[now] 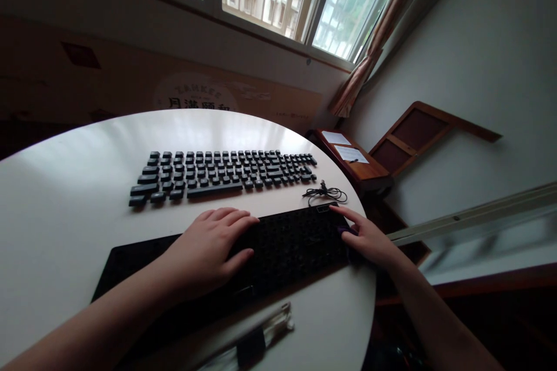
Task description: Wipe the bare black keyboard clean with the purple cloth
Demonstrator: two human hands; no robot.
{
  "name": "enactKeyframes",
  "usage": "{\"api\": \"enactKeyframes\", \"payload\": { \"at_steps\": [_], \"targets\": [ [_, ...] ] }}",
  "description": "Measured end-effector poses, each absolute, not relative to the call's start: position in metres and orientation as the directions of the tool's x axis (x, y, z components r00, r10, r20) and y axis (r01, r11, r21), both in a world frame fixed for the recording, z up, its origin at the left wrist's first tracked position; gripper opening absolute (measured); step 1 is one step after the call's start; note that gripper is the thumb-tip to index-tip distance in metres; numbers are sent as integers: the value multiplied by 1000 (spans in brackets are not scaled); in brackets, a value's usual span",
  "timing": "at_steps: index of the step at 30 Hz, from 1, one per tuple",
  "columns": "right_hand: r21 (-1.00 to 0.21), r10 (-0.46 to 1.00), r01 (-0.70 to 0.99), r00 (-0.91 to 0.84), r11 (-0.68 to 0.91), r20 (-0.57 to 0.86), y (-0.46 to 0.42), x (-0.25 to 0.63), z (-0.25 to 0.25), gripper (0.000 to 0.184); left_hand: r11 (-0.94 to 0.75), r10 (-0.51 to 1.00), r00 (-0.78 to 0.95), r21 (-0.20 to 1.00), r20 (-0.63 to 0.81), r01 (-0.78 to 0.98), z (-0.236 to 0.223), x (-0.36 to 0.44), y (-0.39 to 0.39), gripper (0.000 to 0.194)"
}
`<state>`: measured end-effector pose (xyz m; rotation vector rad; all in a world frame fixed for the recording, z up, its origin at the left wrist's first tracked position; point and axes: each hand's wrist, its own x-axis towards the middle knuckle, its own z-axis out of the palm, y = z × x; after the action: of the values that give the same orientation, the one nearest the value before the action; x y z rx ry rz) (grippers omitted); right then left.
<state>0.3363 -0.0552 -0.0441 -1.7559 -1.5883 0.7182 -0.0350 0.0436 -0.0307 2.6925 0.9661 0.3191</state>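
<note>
Table [47, 208], round, white. Keyboard base [289, 249], black, on table. Loose keycaps [215, 191], rows, at base's 12 o'clock. Left hand [213, 243], spread, resting on base. Right hand [365, 239], gripping, at base's 3 o'clock end. Coiled cable [323, 190], 2 o'clock corner. Purple cloth [354, 255], in right hand.

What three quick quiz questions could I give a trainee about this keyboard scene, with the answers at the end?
1. The cable lies beyond the keyboard. Which is nearer to it, the left hand or the right hand?
2. Fill in: the keycaps are laid out in rows on the white ____.
3. True or false: the keycaps are fitted onto the keyboard.

Key:
1. The right hand.
2. Table.
3. False; they are set out apart, beyond the keyboard.
</note>
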Motion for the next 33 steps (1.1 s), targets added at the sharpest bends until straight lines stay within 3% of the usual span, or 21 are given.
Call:
{"api": "enactKeyframes", "payload": {
  "at_steps": [9,23,29,33],
  "targets": [
    [-771,997,636,-39,-30,-71,-59,344,-36,84,-745,647,751,323,134,584,-31,-37,44,49],
    [-740,981,672,165,-36,103,-65,330,-49,60,-753,642,759,273,108,598,-30,-38,50,53],
    [-759,892,649,369,-47,260,-84,334,-56,14,-770,626,769,255,127,585,-32,-40,54,55],
    [-841,770,540,552,-38,319,-103,349,-67,25,-786,613,775,215,155,579,-36,-44,57,56]
  ]
}}
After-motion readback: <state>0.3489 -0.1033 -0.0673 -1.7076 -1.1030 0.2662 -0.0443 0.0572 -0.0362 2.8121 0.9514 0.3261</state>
